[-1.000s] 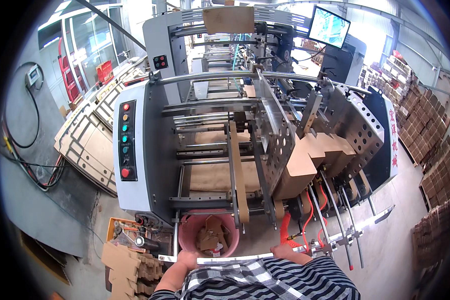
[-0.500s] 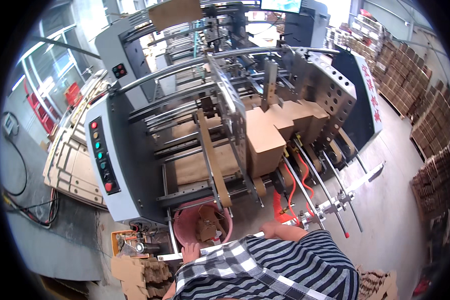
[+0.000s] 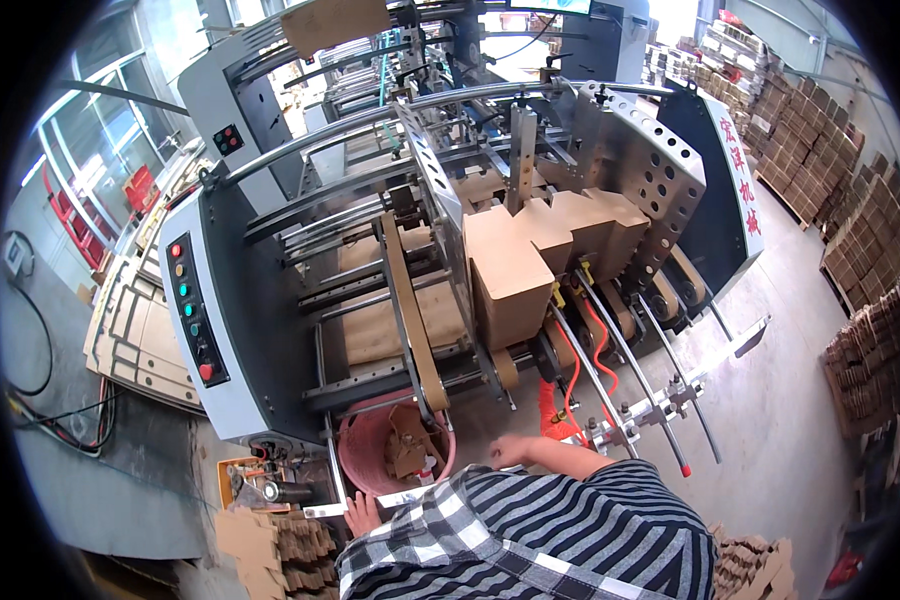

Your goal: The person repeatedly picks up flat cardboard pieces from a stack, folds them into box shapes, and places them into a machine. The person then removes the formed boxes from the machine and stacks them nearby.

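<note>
My left hand (image 3: 363,514) lies with its fingers stretched over a white metal bar (image 3: 325,511) at the front of a large machine. The bar's middle is hidden behind my striped and checked clothing. Over the floor, right of a pink tub (image 3: 346,460), my right hand (image 3: 511,451) is held with curled fingers. Whatever they might hold is too small or hidden to make out. A stack of flat brown cardboard blanks (image 3: 510,262) stands upright in the machine, between perforated metal plates (image 3: 660,160). Orange-red air hoses (image 3: 602,350) hang below the stack.
Cardboard scraps fill the pink tub. A button panel (image 3: 192,310) is on the machine's left side. More cardboard blanks (image 3: 255,545) are piled at lower left and blanks (image 3: 755,568) at lower right. Stacked bundles (image 3: 810,150) line the right wall.
My right hand has come off the bar and moved left, its fingers curled. My left hand stays on the bar. The whole view has shifted slightly, with the machine appearing further left.
</note>
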`<state>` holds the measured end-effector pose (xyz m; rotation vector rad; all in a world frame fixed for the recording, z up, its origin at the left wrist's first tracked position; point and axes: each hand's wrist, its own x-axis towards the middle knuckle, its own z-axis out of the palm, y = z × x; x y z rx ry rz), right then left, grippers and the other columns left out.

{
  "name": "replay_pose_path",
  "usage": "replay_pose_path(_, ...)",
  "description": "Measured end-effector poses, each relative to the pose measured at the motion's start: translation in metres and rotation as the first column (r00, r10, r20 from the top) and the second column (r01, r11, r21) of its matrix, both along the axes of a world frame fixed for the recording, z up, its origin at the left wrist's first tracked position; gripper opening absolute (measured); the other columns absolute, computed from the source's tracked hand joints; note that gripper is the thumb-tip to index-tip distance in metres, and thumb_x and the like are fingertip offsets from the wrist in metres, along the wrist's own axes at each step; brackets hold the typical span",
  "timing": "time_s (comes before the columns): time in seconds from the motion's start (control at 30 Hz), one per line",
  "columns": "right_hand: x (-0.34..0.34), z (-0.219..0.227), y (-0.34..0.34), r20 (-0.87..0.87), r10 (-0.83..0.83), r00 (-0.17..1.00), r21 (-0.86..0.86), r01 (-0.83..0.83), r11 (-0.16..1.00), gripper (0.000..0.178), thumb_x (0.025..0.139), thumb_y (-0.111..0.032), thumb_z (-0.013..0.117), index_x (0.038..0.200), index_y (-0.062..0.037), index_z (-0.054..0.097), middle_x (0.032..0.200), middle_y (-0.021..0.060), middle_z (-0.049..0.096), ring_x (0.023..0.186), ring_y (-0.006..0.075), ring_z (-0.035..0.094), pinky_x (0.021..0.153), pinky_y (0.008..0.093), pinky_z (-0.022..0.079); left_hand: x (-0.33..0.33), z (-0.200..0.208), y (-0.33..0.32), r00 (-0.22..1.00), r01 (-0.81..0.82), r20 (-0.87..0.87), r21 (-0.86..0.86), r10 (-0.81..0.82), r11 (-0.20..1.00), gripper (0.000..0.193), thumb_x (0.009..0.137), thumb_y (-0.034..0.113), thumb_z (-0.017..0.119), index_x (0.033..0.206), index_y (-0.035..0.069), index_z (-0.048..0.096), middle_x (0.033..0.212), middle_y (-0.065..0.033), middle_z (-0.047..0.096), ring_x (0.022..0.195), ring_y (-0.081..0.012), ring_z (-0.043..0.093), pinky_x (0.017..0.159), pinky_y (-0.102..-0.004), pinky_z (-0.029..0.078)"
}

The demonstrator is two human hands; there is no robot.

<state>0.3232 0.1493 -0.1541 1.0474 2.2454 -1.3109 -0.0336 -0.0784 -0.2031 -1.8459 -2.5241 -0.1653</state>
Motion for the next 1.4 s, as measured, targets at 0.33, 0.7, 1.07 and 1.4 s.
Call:
replay_pose_path(0.33, 0.007, 0.149, 0.084, -0.171, -0.427, 0.888, 0.543, 0.446, 0.711, 0.032, 0.072, -0.036, 0.062, 0.085, -0.0077, 0.068, 0.084, 0.0116, 0.067, 0.083, 0.0300, 0.064, 0.073, 0.0409, 0.051, 0.004, 0.019, -0.006, 1.000, 0.021, -0.003, -0.029, -0.021, 0.999, 0.053, 0.079, 0.034, 0.055, 0.128, 0.016, 0.046, 0.134, -0.0098, 0.045, 0.124, -0.0397, 0.038, 0.096, -0.0573, 0.032)
replay_pose_path(0.7, 0.039, 0.189, 0.129, -0.464, -0.585, 0.665, 0.625, 0.714, 0.315, 0.022, 0.075, -0.027, 0.062, 0.079, -0.0062, 0.068, 0.078, 0.0139, 0.066, 0.079, 0.0302, 0.064, 0.072, 0.0393, 0.051, 0.005, 0.037, 0.019, 0.998, 0.066, 0.030, -0.116, -0.063, 0.991, 0.071, 0.053, 0.024, 0.079, 0.116, 0.008, 0.050, 0.116, -0.0121, 0.050, 0.121, -0.0343, 0.038, 0.103, -0.0517, 0.025)
replay_pose_path(1.07, 0.070, 0.177, 0.147, -0.570, -0.710, 0.413, 0.552, 0.833, 0.041, 0.022, 0.075, -0.016, 0.063, 0.093, -0.0041, 0.066, 0.085, 0.0161, 0.066, 0.083, 0.0319, 0.064, 0.075, 0.0393, 0.050, 0.003, 0.047, 0.037, 0.994, 0.100, 0.052, -0.195, -0.092, 0.976, 0.032, 0.050, 0.020, 0.073, 0.077, 0.009, 0.059, 0.083, -0.0102, 0.058, 0.089, -0.0293, 0.053, 0.093, -0.0466, 0.033)
replay_pose_path(1.4, 0.069, 0.173, 0.149, -0.720, -0.565, 0.403, 0.441, 0.894, 0.076, 0.019, 0.078, -0.016, 0.060, 0.090, -0.0037, 0.067, 0.086, 0.0158, 0.066, 0.081, 0.0314, 0.064, 0.073, 0.0382, 0.050, 0.001, 0.039, 0.039, 0.991, 0.096, 0.101, -0.134, -0.083, 0.986, 0.022, 0.058, 0.026, 0.065, 0.070, 0.008, 0.059, 0.075, -0.0109, 0.058, 0.082, -0.0308, 0.054, 0.089, -0.0467, 0.034)
